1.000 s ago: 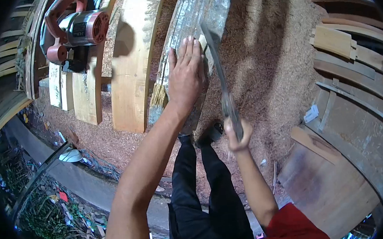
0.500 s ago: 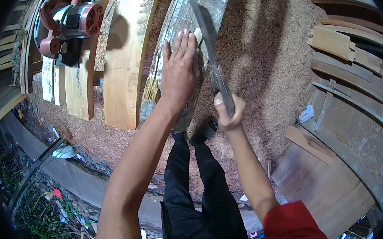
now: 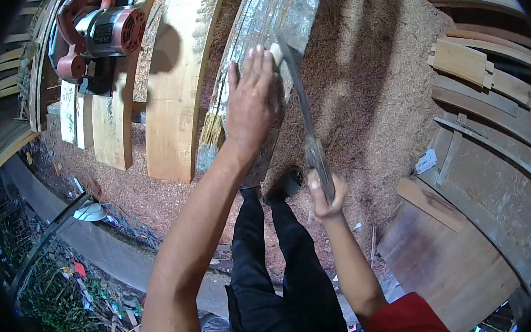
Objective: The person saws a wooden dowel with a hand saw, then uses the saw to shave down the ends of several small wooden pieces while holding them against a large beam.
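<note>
My right hand is closed around the handle of a handsaw, whose narrow blade points away from me along the right edge of a worn, paint-stained plank. My left hand lies flat on that plank, fingers stretched forward, pressing down on a piece of wood. The pale end of this wood piece shows beside my fingertips, against the saw blade; most of it is hidden under my hand. Frayed yellowish bristles or splinters stick out left of my wrist.
A red power tool rests on boards at the upper left. A broad pale board lies left of the worn plank. Sawdust covers the ground. Stacked wooden parts and panels stand along the right side.
My right hand has pulled the saw back toward my body, so the blade tip is lower. My left hand stays flat in nearly the same place.
</note>
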The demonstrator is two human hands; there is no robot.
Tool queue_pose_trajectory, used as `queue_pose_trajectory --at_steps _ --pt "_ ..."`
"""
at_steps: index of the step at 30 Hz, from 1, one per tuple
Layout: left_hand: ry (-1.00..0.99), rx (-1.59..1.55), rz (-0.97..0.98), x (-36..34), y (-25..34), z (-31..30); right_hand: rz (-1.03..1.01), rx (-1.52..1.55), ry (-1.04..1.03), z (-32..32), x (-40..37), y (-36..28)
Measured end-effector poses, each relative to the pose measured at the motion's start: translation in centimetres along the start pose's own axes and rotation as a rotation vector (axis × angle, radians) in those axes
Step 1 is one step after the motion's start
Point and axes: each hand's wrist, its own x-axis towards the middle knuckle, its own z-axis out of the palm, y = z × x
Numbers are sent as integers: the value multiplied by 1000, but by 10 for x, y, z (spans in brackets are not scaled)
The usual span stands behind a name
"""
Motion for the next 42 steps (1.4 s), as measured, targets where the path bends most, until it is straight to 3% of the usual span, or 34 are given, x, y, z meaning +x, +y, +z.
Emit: queue_pose_trajectory --at_steps 2,4,7,11,15,18,19,22,25,28,34,38,42 --pt "10 -11 -2 -2 -2 1 13 -97 -86 8 22 10" --pt "4 4 1 -1 -2 -1 102 -27 51 14 15 -4" --pt "15 2 5 1 -1 -2 13 103 80 12 -12 -4" --pt "34 0 -3 1 2 1 -40 -33 42 7 9 13" --pt "6 44 13 -5 1 1 65 153 67 3 -15 8" --pt "21 23 11 3 0 0 -34 81 13 -1 11 11" --pt "23 17 3 4 -3 0 19 -74 -105 -6 25 -5" --pt "28 28 -9 0 -6 3 -96 3 41 7 19 1" --pt "53 32 25 5 -5 4 116 137 26 -4 -5 -8" --pt "42 -10 31 3 -5 -2 72 148 76 3 -9 -4" --pt "12 -18 36 3 -3 -2 235 991 5 6 0 -28" --pt "34 -56 25 3 -2 -2 371 1170 3 -3 2 -42" --pt "132 -19 71 8 3 -10 348 1040 -64 -17 8 -49"
